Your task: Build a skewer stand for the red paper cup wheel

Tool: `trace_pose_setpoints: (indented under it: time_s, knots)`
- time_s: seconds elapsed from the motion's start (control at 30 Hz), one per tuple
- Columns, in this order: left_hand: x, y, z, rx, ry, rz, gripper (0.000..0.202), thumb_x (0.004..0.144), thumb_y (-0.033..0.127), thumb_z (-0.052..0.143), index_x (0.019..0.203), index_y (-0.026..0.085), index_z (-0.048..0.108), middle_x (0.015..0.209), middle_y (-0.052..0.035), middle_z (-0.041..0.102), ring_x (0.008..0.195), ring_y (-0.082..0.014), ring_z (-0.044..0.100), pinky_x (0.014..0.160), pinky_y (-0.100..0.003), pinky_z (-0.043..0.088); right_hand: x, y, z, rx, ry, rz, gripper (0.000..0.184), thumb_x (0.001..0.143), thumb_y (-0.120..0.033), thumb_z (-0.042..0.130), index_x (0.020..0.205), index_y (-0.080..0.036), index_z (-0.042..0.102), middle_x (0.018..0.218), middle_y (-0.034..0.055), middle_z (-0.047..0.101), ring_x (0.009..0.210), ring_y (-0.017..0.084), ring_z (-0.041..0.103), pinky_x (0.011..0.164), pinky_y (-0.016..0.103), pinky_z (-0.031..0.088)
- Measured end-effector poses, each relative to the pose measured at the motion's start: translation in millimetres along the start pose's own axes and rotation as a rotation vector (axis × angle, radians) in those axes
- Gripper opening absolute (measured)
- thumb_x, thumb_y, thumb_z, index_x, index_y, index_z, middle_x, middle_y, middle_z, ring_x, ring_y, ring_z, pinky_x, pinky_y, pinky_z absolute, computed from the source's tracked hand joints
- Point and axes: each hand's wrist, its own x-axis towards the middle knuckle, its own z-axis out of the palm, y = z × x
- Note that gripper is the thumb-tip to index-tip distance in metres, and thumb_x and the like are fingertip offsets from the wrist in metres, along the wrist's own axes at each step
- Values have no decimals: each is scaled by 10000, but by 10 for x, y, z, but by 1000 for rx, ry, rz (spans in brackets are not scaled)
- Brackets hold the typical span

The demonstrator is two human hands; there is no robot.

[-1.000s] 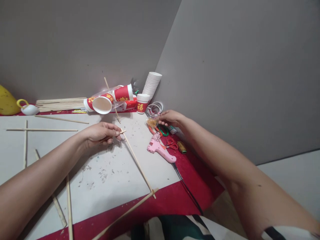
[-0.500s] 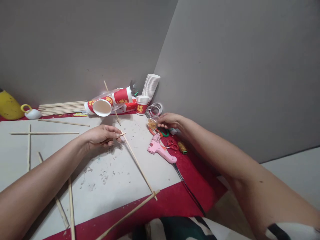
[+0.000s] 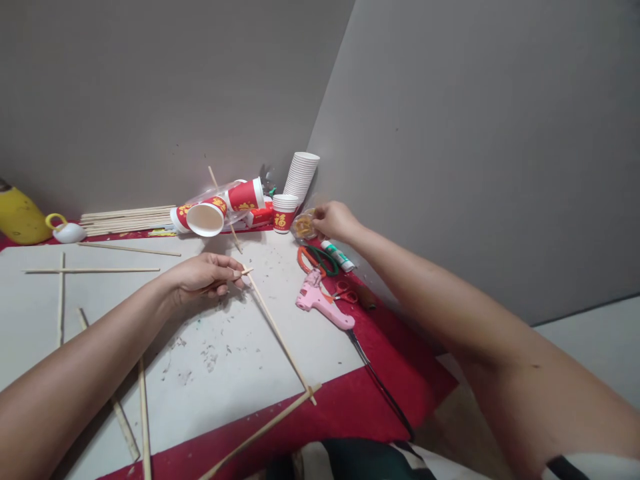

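My left hand rests on the white board, fingers pinched on the crossing ends of thin wooden sticks. One of those sticks runs down to a second joint near the board's front edge. My right hand is raised off the table at the back right, fingers closed on a small clear bag of yellowish bits. Below it lie a pink glue gun, small red scissors, pliers with green and orange handles and a green-capped tube.
Red paper cups lie tipped by the grey wall, next to a stack of white cups. A bundle of sticks lies at the back left, near a yellow object. Loose sticks cross on the board's left.
My right hand has lifted the small clear bag up off the table and toward the wall, which uncovers the pliers and the tube. My left hand has kept its pinch on the sticks.
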Motion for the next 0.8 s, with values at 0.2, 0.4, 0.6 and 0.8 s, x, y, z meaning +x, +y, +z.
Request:
trace_pose_setpoints:
  time_s: [0.2, 0.4, 0.6, 0.8]
  knots:
    - [-4, 4, 14, 3, 4, 2, 176, 676, 124, 745, 826, 115, 654, 733, -78, 731, 385, -51, 476, 347, -158, 248, 101, -47, 206, -184, 29, -87, 183, 748, -99, 595, 858, -128, 739, 907, 117, 747, 845, 214, 677, 690, 240, 456]
    - [-26, 10, 33, -2, 1, 2, 148, 682, 110, 730, 810, 111, 655, 726, -87, 727, 384, -43, 463, 345, -148, 230, 168, -8, 189, -186, 16, -78, 282, 756, -124, 611, 995, -143, 759, 885, 91, 753, 791, 207, 684, 676, 247, 470]
    - [-51, 47, 69, 12, 11, 0, 102, 720, 98, 707, 810, 108, 659, 706, -88, 720, 383, -50, 481, 350, -155, 237, -137, -27, 31, 75, 219, -69, 531, 798, -140, 563, 1327, -92, 580, 859, 111, 734, 735, 211, 677, 680, 303, 518]
    - [-83, 89, 45, -24, 3, 35, 159, 700, 91, 735, 840, 113, 663, 706, -68, 714, 371, -43, 468, 356, -156, 252, -659, -304, 69, 742, -7, -153, 367, 734, -197, 667, 1097, -155, 645, 699, 13, 683, 604, 144, 630, 543, 251, 514]
